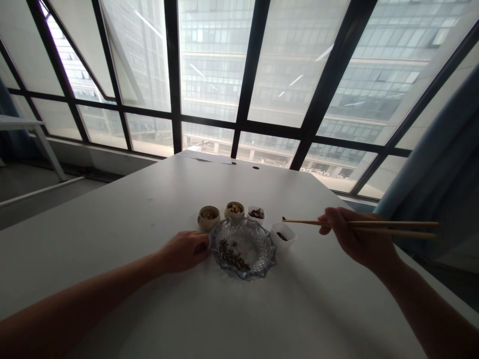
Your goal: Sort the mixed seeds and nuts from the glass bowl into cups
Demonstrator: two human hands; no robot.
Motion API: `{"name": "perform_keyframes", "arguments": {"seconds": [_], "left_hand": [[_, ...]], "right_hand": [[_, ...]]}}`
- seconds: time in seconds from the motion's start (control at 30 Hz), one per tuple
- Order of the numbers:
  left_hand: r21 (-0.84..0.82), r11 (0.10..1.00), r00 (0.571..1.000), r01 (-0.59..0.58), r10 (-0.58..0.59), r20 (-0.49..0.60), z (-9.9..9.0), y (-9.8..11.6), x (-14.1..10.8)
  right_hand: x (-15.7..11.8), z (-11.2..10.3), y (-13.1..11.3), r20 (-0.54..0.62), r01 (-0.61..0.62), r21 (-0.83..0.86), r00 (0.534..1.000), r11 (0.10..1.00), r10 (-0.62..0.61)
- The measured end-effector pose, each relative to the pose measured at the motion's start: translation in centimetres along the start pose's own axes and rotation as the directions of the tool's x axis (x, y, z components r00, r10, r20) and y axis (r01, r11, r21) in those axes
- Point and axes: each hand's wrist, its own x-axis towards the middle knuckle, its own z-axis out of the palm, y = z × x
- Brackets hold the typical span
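Observation:
My left hand (pixel 187 251) is closed at the left rim of a scalloped clear glass bowl (pixel 266 255), gripping its edge. Dark seeds (pixel 232 258) lie in the bowl, mostly toward its left and front. In my right hand (pixel 361 242) is a pair of wooden chopsticks (pixel 402 224), held nearly level with the tips pointing left. A tiny dark piece (pixel 283 218), apparently a seed, sits at the tips. Just below them stands a small white cup (pixel 290 240) with a few dark seeds inside.
Behind the bowl stand two cream-coloured cups (pixel 204 223) with pale brown pieces and another white cup (pixel 261 218) of brown seeds. Paper and a pen (pixel 215 160) lie at the white table's (pixel 157 319) far end. Windows rise beyond; a blue curtain (pixel 422 164) hangs right.

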Motion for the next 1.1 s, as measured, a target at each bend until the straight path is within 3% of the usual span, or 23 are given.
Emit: {"name": "perform_keyframes", "arguments": {"seconds": [0.13,0.23,0.33,0.47,0.63,1.1], "left_hand": [[0.012,1.000,1.000,0.007,-0.007,-0.004,0.0,0.0,0.0],[0.015,1.000,1.000,0.002,-0.001,-0.006,0.0,0.1,0.1],[0.014,1.000,1.000,-0.004,0.005,-0.011,0.0,0.0,0.0],[0.017,1.000,1.000,-0.014,0.014,-0.015,0.1,0.0,0.0],[0.019,1.000,1.000,-0.015,0.015,-0.012,0.0,0.0,-0.1],[0.004,1.000,1.000,-0.025,0.025,-0.016,0.1,-0.1,-0.1]], "right_hand": [[0.1,0.3,-0.1,0.133,-0.052,-0.074,0.989,0.996,0.061],[-0.1,0.7,-0.7,0.043,-0.058,-0.059,0.997,0.997,0.061],[-0.5,1.3,-1.6,0.008,-0.091,0.072,0.996,0.993,0.090],[-1.3,4.1,-3.1,0.124,-0.159,0.323,0.984,0.933,0.125],[-2.5,7.6,-3.9,0.264,-0.171,0.345,0.961,0.923,0.080],[-3.5,9.2,-3.0,0.213,-0.106,0.401,0.977,0.910,0.020]]}}
